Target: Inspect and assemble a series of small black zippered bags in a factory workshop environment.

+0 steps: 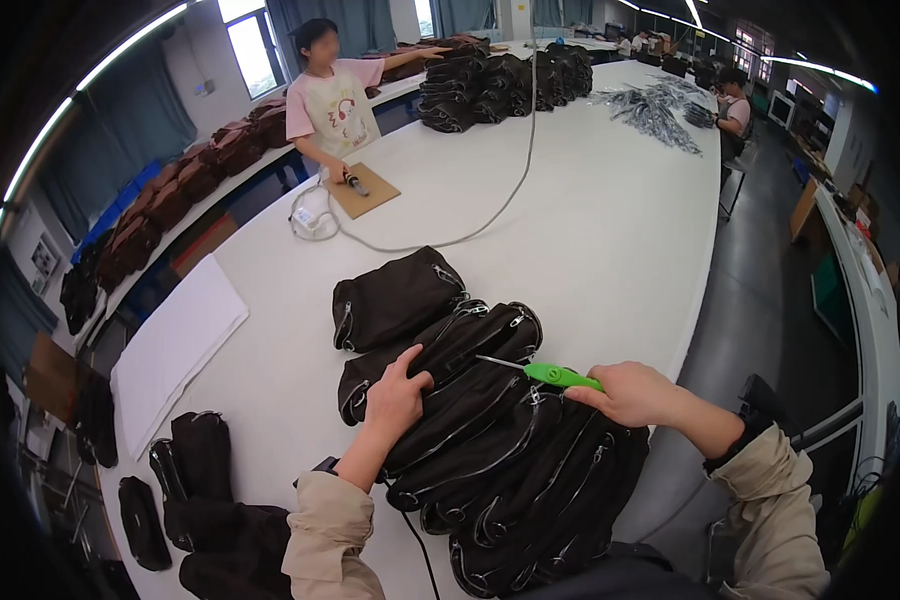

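Note:
Several black zippered bags point(490, 430) with silver zippers lie overlapped in a row in front of me. My left hand point(396, 393) grips one black bag point(450, 345) near the far end of that row, fingers and thumb pressed into its fabric. In my right hand point(625, 393) is a green-handled tool point(560, 376) with a thin metal shaft. Its tip points left and meets or hovers just over the bag by my left hand; I cannot tell which. Another black bag point(395, 297) lies flat just beyond.
More black bags point(205, 500) sit at the lower left, by a white sheet stack point(180, 345). Across the white table point(570, 210), a person point(335, 105) holds a tool over a brown board point(368, 192). A grey cable point(490, 220) crosses the table. Black bags point(500, 90) are heaped farther back.

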`<state>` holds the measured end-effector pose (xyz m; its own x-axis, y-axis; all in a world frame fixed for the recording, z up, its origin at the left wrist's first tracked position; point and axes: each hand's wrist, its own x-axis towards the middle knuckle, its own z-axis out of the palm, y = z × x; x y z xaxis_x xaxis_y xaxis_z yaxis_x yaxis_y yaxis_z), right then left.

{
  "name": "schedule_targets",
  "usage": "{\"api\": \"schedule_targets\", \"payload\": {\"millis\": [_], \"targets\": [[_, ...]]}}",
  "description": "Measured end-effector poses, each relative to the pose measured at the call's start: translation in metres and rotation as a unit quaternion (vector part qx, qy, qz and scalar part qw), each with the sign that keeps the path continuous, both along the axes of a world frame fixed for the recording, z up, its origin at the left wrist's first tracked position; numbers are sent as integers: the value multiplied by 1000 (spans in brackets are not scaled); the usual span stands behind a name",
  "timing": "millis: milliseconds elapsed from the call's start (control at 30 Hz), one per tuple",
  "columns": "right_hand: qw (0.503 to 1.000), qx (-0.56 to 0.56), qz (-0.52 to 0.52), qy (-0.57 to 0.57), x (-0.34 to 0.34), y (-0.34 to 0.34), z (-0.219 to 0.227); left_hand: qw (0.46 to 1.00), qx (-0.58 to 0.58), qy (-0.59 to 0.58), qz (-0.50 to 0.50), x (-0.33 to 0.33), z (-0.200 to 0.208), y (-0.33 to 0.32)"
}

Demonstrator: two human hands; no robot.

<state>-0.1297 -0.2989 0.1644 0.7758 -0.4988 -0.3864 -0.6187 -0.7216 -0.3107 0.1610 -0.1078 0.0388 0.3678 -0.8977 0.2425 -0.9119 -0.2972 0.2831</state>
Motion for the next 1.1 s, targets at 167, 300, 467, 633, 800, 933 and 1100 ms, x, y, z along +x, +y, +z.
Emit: {"api": "schedule_targets", "payload": {"millis": [167, 300, 467, 633, 800, 933, 1100], "targets": [[995, 0, 104, -5, 5, 20, 1, 996, 42, -82, -18, -12, 3, -1], [998, -36, 15, 41, 8, -10, 18, 996, 40, -74, -9, -12, 0, -4], [997, -1, 63, -40, -16, -3, -1, 997, 37, -63, -3, -15, 1, -3], [1000, -15, -4, -27, -33, -19, -2, 998, -37, -58, -13, -10, -1, 17], [999, 35, -11, -24, -56, -8, -6, 977, 23, 212, 3, -44, 56, 58], [996, 67, 42, -41, -37, 18, 3, 994, -66, 69, 62, -49, 27, 68], [986, 55, 150, 46, -13, 61, 12, 998, -36, -48, -16, -63, 28, 64]]}}
